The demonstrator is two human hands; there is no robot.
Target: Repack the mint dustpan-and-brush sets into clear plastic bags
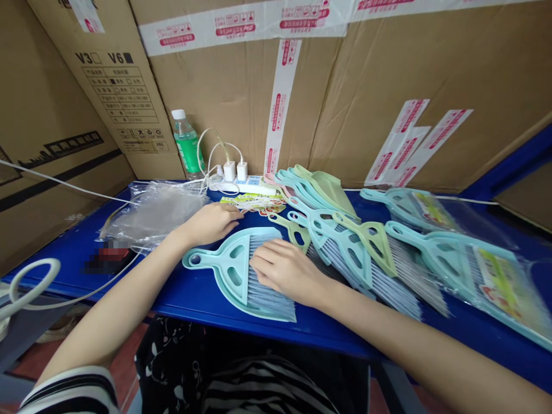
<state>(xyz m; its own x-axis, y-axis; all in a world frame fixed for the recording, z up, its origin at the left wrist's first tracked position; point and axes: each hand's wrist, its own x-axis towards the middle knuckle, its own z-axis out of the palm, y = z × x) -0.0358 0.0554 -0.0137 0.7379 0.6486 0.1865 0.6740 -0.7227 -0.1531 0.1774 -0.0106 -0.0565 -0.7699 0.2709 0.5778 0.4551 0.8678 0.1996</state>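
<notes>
A light-blue dustpan [219, 276] lies on the table with a brush [236, 279] nested in it, handles to the left. My right hand [287, 273] rests on the brush's grey-blue bristles, its fingers curled together; anything under them is hidden. Beyond the dustpan, my left hand [215, 223] is closed, palm down, with its fingertips at the near edge of some printed cards [254, 201]; what it grips, if anything, cannot be made out. To the right lie several loose brushes [353, 253], green and blue, and behind them a stack of pink, blue and green dustpans [330, 190].
Bagged dustpan sets [448, 261] lie on the right of the blue table [194, 299]. Clear plastic bags [159, 210] are at the left. A green-labelled bottle [187, 146] and a power strip [254, 185] with chargers and cables stand before large cardboard boxes [241, 103].
</notes>
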